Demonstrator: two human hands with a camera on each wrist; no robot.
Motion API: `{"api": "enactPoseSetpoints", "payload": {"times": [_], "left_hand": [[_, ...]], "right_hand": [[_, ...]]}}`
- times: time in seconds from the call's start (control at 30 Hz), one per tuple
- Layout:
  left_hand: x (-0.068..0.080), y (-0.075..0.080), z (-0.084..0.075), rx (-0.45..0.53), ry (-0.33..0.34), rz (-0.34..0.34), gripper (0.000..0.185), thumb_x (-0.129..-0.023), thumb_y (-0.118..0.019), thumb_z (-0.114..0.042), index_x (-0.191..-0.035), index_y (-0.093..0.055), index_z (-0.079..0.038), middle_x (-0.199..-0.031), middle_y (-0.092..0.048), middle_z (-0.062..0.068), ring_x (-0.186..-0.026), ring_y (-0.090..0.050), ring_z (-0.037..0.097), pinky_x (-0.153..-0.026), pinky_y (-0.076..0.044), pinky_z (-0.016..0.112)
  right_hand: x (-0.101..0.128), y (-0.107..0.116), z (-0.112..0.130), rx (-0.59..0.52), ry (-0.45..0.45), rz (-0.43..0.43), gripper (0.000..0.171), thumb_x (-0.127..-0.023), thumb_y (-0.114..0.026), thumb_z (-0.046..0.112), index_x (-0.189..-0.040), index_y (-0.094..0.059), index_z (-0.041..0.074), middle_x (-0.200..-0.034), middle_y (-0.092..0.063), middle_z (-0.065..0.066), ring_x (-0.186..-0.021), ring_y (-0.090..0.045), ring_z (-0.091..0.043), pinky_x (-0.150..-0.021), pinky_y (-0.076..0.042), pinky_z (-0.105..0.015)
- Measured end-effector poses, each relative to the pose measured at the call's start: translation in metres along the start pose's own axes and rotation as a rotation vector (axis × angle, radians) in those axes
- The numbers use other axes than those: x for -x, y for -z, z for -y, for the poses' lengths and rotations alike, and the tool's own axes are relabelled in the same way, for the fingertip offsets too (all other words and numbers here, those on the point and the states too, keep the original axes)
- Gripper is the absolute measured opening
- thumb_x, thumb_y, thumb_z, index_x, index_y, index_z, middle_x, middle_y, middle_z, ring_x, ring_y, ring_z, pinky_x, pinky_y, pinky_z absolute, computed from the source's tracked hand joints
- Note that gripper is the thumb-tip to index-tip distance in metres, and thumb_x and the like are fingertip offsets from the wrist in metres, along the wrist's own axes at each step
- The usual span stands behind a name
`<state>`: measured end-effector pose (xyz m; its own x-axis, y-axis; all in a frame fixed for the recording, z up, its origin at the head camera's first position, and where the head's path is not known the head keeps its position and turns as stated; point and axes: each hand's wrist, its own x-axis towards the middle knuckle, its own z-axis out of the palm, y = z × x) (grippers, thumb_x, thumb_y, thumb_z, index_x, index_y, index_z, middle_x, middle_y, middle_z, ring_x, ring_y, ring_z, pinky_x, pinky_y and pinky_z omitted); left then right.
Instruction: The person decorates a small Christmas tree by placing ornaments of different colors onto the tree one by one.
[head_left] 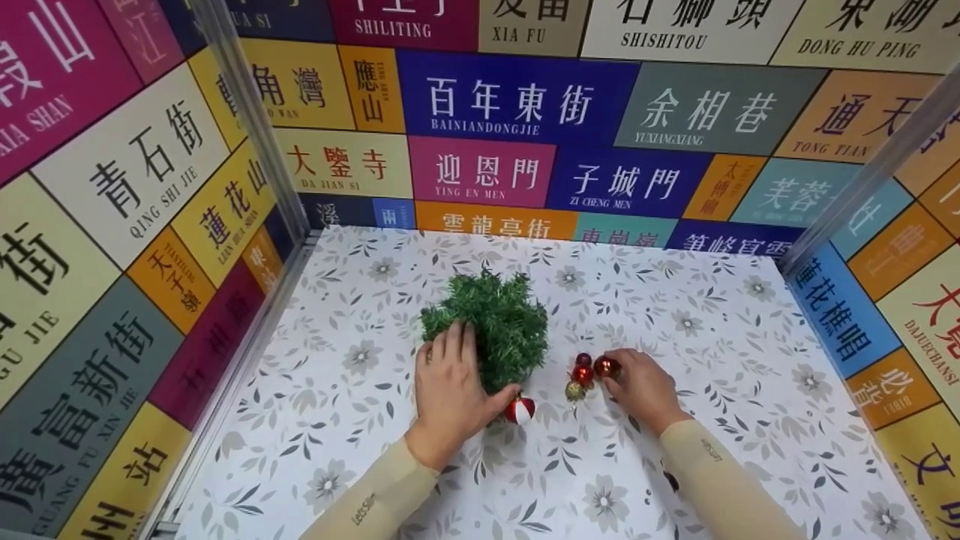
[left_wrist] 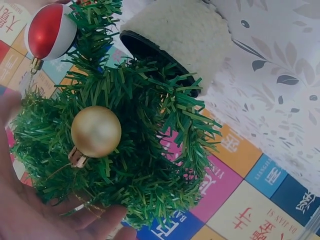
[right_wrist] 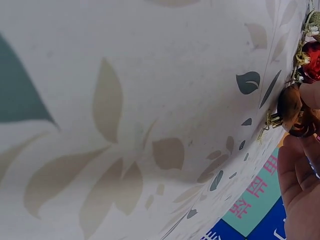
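A small green artificial Christmas tree (head_left: 506, 322) stands on the table. My left hand (head_left: 451, 382) rests against its near left side, fingers fairly straight over the branches and thumb spread towards a red-and-white ball ornament (head_left: 520, 409). The left wrist view shows a matte gold ball ornament (left_wrist: 96, 131) hanging among the branches, and a pale, fuzzy base (left_wrist: 180, 37) with a dark rim. To the right, my right hand (head_left: 645, 386) pinches a shiny copper-brown ball ornament (head_left: 607, 367) between thumb and fingers. Its gold cap (right_wrist: 272, 120) and string show in the right wrist view.
Just left of my right hand lie a shiny red ball (head_left: 583, 374), a dark red ball (head_left: 583, 360) and a gold glittery ball (head_left: 574, 391). The table (head_left: 360, 420) has a floral cloth. Colourful sign-covered walls (head_left: 517, 97) enclose its back and sides.
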<state>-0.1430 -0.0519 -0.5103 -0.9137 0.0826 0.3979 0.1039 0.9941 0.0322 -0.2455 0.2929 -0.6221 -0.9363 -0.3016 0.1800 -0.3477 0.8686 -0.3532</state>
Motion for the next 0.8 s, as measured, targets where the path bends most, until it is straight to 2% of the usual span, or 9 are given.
{"api": "enactPoseSetpoints", "payload": {"times": [0.17,0.37,0.8], "left_hand": [[0.001,-0.002,0.006,0.016,-0.047,0.002,0.113,-0.077,-0.043,-0.087,-0.148,-0.04,0.001,-0.149,-0.041,0.02,-0.127,-0.047,0.035,-0.104,-0.036,0.053],[-0.003,-0.002,0.016,0.05,-0.109,-0.001,0.11,-0.076,-0.052,-0.083,-0.147,-0.042,0.001,-0.148,-0.042,0.02,-0.125,-0.047,0.036,-0.105,-0.035,0.051],[-0.01,-0.002,0.031,0.122,-0.207,0.015,0.109,-0.078,-0.054,-0.079,-0.149,-0.039,0.002,-0.151,-0.038,0.021,-0.131,-0.043,0.037,-0.109,-0.033,0.05]], "right_hand": [[0.001,-0.001,-0.001,0.002,-0.003,0.0,0.05,-0.085,-0.079,0.022,-0.13,-0.061,0.011,-0.126,-0.062,-0.011,-0.113,-0.058,-0.033,-0.097,-0.046,-0.053],[0.002,0.0,0.002,0.011,-0.018,-0.003,0.047,-0.086,-0.079,0.022,-0.129,-0.062,0.011,-0.124,-0.063,-0.011,-0.112,-0.058,-0.033,-0.095,-0.047,-0.053],[0.0,0.002,0.004,0.01,-0.034,0.016,0.048,-0.086,-0.079,0.021,-0.13,-0.061,0.011,-0.123,-0.063,-0.01,-0.112,-0.058,-0.033,-0.097,-0.046,-0.053]]}}
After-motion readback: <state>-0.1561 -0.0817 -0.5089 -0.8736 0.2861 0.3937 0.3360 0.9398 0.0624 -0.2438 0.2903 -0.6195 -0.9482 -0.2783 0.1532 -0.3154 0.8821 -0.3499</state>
